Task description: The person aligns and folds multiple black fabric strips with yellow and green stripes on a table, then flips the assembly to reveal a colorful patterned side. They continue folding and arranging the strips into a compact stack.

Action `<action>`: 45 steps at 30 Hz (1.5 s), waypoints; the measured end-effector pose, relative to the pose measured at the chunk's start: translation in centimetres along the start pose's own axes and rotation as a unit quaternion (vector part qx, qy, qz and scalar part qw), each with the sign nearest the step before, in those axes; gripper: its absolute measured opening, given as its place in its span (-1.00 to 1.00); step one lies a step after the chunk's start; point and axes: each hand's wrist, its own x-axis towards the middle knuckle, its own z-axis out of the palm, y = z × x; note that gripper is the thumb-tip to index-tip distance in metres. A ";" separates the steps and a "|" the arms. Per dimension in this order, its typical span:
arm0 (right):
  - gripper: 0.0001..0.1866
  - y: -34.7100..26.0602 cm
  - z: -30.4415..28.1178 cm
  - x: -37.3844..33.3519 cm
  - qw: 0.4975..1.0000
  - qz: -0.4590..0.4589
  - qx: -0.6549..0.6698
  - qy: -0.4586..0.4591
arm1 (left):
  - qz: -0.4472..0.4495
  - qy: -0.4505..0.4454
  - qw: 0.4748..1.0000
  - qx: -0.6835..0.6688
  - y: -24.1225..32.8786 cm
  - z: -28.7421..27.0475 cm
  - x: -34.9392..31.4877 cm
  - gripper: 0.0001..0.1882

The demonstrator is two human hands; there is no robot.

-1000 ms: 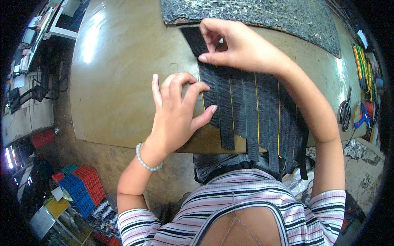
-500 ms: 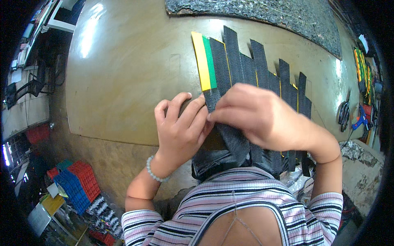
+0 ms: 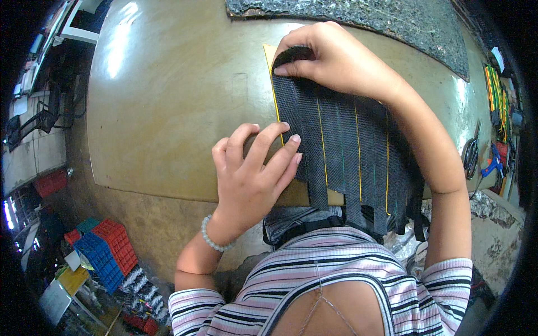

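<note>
Pinched curled strap end [image 3: 290,54] in right hand [image 3: 335,60] at far corner of black strap row [image 3: 344,143], touching spread left hand [image 3: 246,179] to its left edge, seemingly for steadiness.

The glossy olive-brown counter [image 3: 168,123] carries black woven strips [image 3: 342,134], a speckled dark slab [image 3: 358,25], scissors [image 3: 472,148] and a blue tool [image 3: 494,163]

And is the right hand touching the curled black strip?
Touching. The head view shows the right hand with its thumb pressed on the black strip, just below the curl.
</note>
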 end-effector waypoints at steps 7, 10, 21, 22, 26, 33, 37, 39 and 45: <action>-0.77 0.2 0.4 0.0 0.999 -0.023 0.015 0.027 | -0.017 -0.030 0.999 0.015 0.2 -0.2 0.3 -0.72; -0.78 0.3 0.6 0.0 0.998 -0.041 -0.004 0.040 | -0.030 -0.057 0.997 0.033 0.3 -0.3 0.5 -0.68; -0.79 0.8 0.7 -0.2 0.999 -0.012 0.029 0.021 | -0.035 -0.053 0.994 0.089 0.8 -0.3 0.3 -0.51; -0.79 0.8 0.7 -0.2 0.999 -0.010 0.028 0.021 | -0.033 -0.045 0.994 0.093 0.8 -0.2 0.3 -0.52; -0.79 1.0 0.9 -0.3 0.999 -0.016 0.041 0.019 | -0.028 -0.027 0.995 0.094 0.7 0.1 0.3 -0.54; -0.81 0.6 0.2 -0.5 0.989 -0.004 0.143 -0.026 | -0.100 0.004 0.993 -0.064 0.1 -0.4 0.3 -0.26; -0.69 -1.2 0.8 -3.6 0.980 -0.177 -0.009 0.087 | -0.104 0.039 0.986 -0.127 -1.1 -0.4 1.5 -0.17; -0.64 -2.6 1.9 -6.5 0.970 -0.214 -0.063 0.102 | -0.034 -0.009 0.996 -0.080 -2.1 -0.8 2.1 -0.19; -0.75 -6.6 3.4 -13.0 0.964 -0.262 0.008 -0.034 | 0.041 -0.107 0.993 0.031 -3.0 -2.0 2.4 -0.21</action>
